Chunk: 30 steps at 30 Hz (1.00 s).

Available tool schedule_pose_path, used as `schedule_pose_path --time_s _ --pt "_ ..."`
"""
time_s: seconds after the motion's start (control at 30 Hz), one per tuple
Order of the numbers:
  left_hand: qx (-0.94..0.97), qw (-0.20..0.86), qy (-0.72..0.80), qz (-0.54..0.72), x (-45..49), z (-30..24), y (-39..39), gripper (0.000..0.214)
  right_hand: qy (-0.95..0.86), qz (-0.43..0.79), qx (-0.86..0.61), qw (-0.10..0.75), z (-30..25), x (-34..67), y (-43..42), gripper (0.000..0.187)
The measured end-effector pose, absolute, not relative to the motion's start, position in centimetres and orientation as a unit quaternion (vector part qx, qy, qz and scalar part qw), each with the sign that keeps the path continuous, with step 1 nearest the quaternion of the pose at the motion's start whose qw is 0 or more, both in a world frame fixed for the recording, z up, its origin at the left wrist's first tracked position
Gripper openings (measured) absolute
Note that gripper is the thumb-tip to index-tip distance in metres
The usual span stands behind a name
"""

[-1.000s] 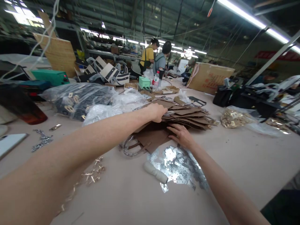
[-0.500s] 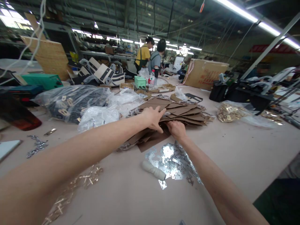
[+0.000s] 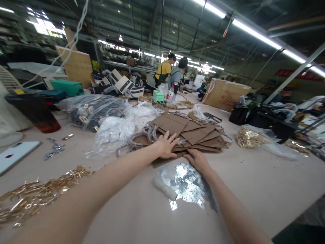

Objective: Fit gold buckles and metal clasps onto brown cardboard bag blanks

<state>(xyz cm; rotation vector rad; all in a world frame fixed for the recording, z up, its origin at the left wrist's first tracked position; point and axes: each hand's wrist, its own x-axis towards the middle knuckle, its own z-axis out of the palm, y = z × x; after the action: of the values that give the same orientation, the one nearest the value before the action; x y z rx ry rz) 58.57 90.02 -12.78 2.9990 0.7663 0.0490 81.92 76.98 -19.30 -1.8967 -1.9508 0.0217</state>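
A loose pile of flat brown panels (image 3: pixel 175 123) with clear-wrapped looped handles lies in the middle of the table. My left hand (image 3: pixel 166 146) rests on the pile's front left part, fingers spread. My right hand (image 3: pixel 199 161) touches the front edge of the pile, its fingers stretched out and the thumb apart near a lower brown piece; the fingertips are partly hidden. Just in front of my hands lies a heap of small shiny metal plates (image 3: pixel 190 184). A pale wrapped roll (image 3: pixel 165 188) lies against the left side of that heap.
Gold metal fittings (image 3: pixel 50 189) and a phone (image 3: pixel 19 154) lie at the left, near a dark cup (image 3: pixel 35 110). Filled plastic bags (image 3: pixel 114 132) stand behind them. At right is a bag of gold parts (image 3: pixel 250 135). A large carton (image 3: pixel 225 93) and two people are farther back.
The view has turned left, bringing the phone and more gold fittings into sight. The brown pile lies flatter at its front. My right hand's fingers have loosened from a closed grip at the pile's edge.
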Motion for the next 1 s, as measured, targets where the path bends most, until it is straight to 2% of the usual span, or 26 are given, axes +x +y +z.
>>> schedule_pose_path --time_s 0.17,0.27,0.4,0.5,0.6,0.73,0.87,1.0 --pt "0.960 0.007 0.271 0.074 57.6 -16.4 87.3 0.110 -0.679 0.043 -0.700 0.216 -15.8 79.5 74.8 0.034" --pt "0.958 0.035 0.274 0.072 57.3 -16.1 86.6 0.108 -0.675 0.046 -0.685 0.270 -12.4 76.6 72.1 0.035" --pt "0.954 0.065 0.287 0.050 56.2 -15.0 85.2 0.104 -0.701 0.084 -0.643 0.298 -10.0 70.2 66.8 0.032" --pt "0.952 0.092 0.290 0.026 54.7 -13.9 83.3 0.100 -0.706 0.147 -0.608 0.332 -12.2 64.5 62.8 0.033" --pt "0.951 0.114 0.285 0.024 52.6 -12.8 80.4 0.093 -0.701 0.198 -0.584 0.358 -17.2 59.1 60.0 0.045" --pt "0.941 0.164 0.295 0.024 49.9 -12.1 75.6 0.088 -0.690 0.176 -0.599 0.366 -22.2 53.8 57.9 0.053" --pt "0.927 0.202 0.314 0.036 47.5 -11.6 70.3 0.086 -0.680 0.144 -0.588 0.413 -21.9 52.0 55.9 0.040" --pt "0.939 0.162 0.294 0.081 44.9 -9.6 65.3 0.071 -0.702 0.144 -0.559 0.416 -20.5 52.8 54.6 0.029"
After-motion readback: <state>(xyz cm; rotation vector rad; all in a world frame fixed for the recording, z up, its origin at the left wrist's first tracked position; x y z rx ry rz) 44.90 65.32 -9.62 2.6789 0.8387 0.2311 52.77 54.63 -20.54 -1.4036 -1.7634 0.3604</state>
